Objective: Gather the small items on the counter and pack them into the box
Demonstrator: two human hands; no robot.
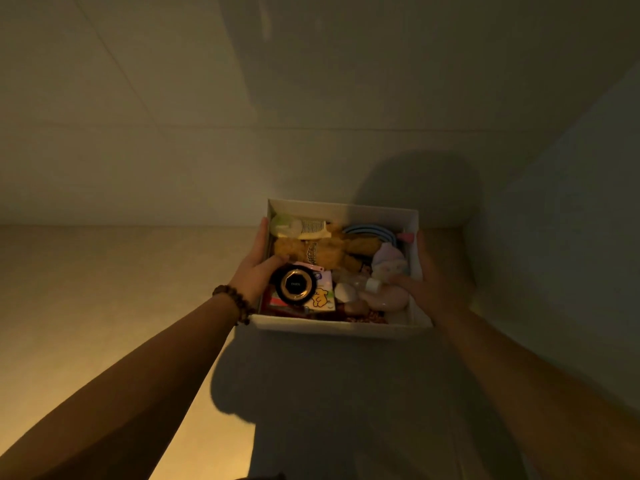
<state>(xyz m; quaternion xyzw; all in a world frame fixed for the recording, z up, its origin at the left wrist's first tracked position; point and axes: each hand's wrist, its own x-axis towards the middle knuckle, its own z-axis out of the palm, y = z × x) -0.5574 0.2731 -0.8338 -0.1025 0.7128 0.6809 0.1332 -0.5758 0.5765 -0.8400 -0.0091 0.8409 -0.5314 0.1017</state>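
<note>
Dim, warm-lit worktop point(86, 289) against a pale wall, with your two hands on a full box.

You grip the white box point(341, 327) from both sides, left hand point(254, 271) on the left wall with its thumb hooked inside, right hand point(433, 282) flat against the right wall with fingers curling over the rim, likely so the load stays level and nothing spills. Inside, a brown plush toy point(329, 252) lies across the middle; a black round compact point(295, 284) sits on top near your left thumb; a comb point(313, 228) lies at the far wall, a pink bottle point(381, 296) at the right. No loose items show on the worktop, so packing looks finished.
</note>
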